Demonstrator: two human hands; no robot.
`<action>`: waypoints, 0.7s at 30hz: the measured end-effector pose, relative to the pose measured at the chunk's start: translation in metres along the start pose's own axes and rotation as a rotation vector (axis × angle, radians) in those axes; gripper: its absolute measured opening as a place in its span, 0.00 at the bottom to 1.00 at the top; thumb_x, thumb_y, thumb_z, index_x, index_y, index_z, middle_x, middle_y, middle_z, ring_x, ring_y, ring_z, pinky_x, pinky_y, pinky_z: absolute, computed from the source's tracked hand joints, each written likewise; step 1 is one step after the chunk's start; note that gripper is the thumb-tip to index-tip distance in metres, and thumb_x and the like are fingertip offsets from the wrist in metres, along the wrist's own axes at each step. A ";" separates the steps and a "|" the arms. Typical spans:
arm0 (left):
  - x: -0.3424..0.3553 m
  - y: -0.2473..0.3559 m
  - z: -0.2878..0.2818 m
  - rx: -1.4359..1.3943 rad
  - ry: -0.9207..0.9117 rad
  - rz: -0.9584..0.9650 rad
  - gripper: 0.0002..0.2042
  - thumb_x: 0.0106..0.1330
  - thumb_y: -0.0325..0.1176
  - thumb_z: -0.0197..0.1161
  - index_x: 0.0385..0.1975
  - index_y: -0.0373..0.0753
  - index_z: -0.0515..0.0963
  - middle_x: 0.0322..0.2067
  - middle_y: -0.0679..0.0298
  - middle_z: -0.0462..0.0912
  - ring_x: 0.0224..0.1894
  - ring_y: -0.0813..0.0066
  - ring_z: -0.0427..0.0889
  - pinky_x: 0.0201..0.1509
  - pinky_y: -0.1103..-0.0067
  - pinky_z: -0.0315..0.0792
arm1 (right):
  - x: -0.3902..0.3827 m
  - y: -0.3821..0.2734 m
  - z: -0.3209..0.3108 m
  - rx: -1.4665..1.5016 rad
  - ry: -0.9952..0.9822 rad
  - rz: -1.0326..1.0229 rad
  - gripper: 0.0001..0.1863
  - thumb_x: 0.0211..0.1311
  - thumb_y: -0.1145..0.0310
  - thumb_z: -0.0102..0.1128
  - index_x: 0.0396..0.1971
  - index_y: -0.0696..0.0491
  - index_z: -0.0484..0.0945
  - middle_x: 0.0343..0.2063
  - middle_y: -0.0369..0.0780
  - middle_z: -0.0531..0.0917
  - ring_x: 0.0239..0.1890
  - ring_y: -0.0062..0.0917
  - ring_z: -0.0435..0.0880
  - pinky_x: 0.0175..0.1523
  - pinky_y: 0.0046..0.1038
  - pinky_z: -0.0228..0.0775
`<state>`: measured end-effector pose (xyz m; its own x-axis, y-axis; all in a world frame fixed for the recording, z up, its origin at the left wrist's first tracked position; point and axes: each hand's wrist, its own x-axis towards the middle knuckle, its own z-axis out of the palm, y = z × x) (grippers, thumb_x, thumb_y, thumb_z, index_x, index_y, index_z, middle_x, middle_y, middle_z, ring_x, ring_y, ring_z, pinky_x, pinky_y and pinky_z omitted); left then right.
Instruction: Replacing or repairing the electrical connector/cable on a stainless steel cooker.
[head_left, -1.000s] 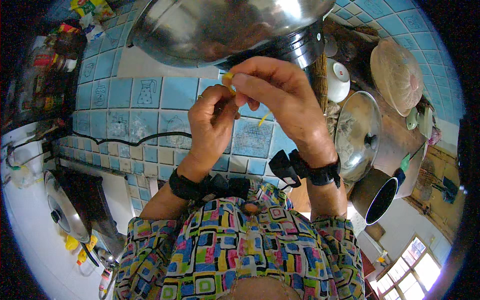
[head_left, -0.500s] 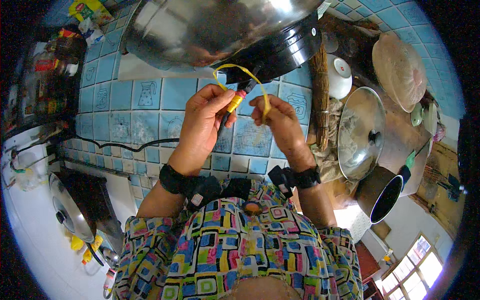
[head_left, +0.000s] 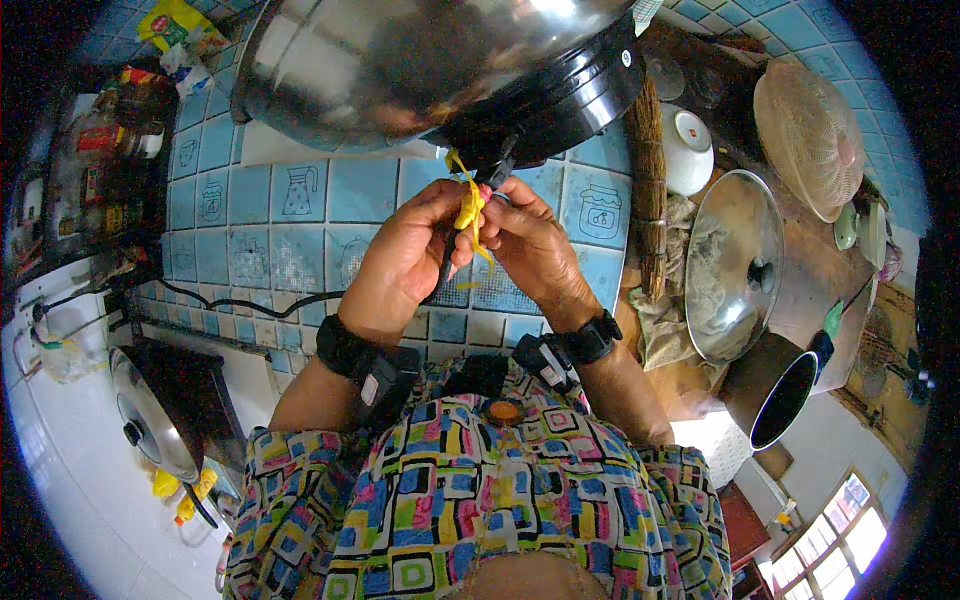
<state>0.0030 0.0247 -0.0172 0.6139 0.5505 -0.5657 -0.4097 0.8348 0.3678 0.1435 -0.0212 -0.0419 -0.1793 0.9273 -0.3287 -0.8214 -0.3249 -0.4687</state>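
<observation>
Just in front of a black round appliance [head_left: 585,100], both my hands meet at a black power cord [head_left: 442,278]. My left hand [head_left: 402,245] is closed around the cord, thumb near a wrapped section. Yellow tape [head_left: 468,208] covers that section, with a bit of red beside it and a loose strip hanging below. The fingers of my right hand [head_left: 540,240] are pinched at the tape's right side, close to the black plug end [head_left: 497,172] at the appliance. Part of the tape is hidden by my fingers.
A large steel wok [head_left: 430,70] sits over the appliance. On the right are a bundle of straw [head_left: 650,190], a white bowl [head_left: 686,150], a glass lid [head_left: 733,265], a dark pot [head_left: 765,390] and a mesh cover [head_left: 808,135]. Blue tiles [head_left: 300,195] surface the counter.
My right hand has moved left and in to the cord from holding the yellow strip out in a loop. The strip now lies bunched against the wrapped section. My left hand stays on the cord.
</observation>
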 end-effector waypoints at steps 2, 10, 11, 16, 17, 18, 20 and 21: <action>0.002 0.000 -0.002 -0.044 -0.003 -0.028 0.08 0.56 0.35 0.55 0.32 0.38 0.73 0.23 0.68 0.74 0.20 0.84 0.70 0.15 0.91 0.65 | 0.001 0.002 0.003 0.006 0.082 -0.027 0.09 0.50 0.75 0.52 0.34 0.52 0.71 0.18 0.32 0.72 0.21 0.17 0.70 0.29 0.20 0.61; 0.004 0.004 0.004 -0.163 0.060 -0.106 0.09 0.55 0.33 0.55 0.32 0.37 0.74 0.21 0.66 0.74 0.20 0.81 0.72 0.15 0.89 0.67 | -0.001 0.000 0.008 0.020 0.113 -0.027 0.11 0.49 0.75 0.53 0.35 0.52 0.72 0.17 0.32 0.71 0.20 0.16 0.67 0.28 0.17 0.59; 0.004 0.003 0.005 -0.148 0.092 -0.101 0.08 0.55 0.33 0.55 0.31 0.37 0.74 0.20 0.66 0.74 0.19 0.82 0.71 0.14 0.89 0.65 | -0.001 -0.001 0.009 0.016 0.099 -0.027 0.11 0.49 0.75 0.53 0.35 0.52 0.71 0.17 0.32 0.71 0.19 0.16 0.66 0.27 0.16 0.59; 0.004 0.000 0.003 -0.082 0.144 -0.105 0.06 0.54 0.34 0.56 0.26 0.39 0.73 0.19 0.67 0.72 0.17 0.83 0.69 0.12 0.89 0.61 | -0.002 -0.003 0.015 -0.016 0.156 0.027 0.10 0.49 0.75 0.53 0.34 0.54 0.71 0.17 0.32 0.72 0.18 0.15 0.66 0.24 0.16 0.58; 0.003 0.001 0.004 -0.037 0.164 -0.098 0.06 0.54 0.35 0.56 0.25 0.40 0.72 0.19 0.68 0.72 0.17 0.84 0.69 0.13 0.89 0.61 | -0.002 -0.006 0.017 -0.069 0.176 0.057 0.10 0.49 0.75 0.53 0.34 0.54 0.71 0.17 0.32 0.72 0.17 0.14 0.66 0.23 0.16 0.58; 0.002 0.002 0.005 0.009 0.182 -0.092 0.06 0.53 0.35 0.57 0.24 0.40 0.72 0.19 0.68 0.71 0.17 0.84 0.69 0.13 0.89 0.60 | -0.003 -0.006 0.014 -0.070 0.176 0.057 0.10 0.49 0.75 0.53 0.34 0.54 0.71 0.17 0.32 0.72 0.17 0.14 0.66 0.23 0.16 0.58; 0.001 0.002 0.003 0.016 0.102 -0.066 0.06 0.54 0.35 0.56 0.25 0.40 0.72 0.18 0.69 0.71 0.16 0.84 0.68 0.15 0.90 0.61 | -0.003 -0.007 0.008 -0.071 0.009 0.037 0.08 0.49 0.74 0.53 0.31 0.53 0.71 0.17 0.31 0.72 0.16 0.14 0.66 0.22 0.15 0.57; 0.001 0.001 0.003 0.022 0.022 -0.043 0.06 0.54 0.35 0.56 0.26 0.40 0.72 0.18 0.69 0.71 0.16 0.84 0.68 0.16 0.90 0.61 | -0.003 -0.008 0.009 -0.072 0.011 0.037 0.08 0.49 0.74 0.53 0.31 0.53 0.71 0.17 0.31 0.72 0.16 0.14 0.66 0.22 0.15 0.57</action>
<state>0.0051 0.0264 -0.0145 0.6157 0.5143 -0.5969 -0.3683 0.8576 0.3590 0.1461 -0.0199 -0.0298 -0.2022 0.9125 -0.3555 -0.7736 -0.3714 -0.5135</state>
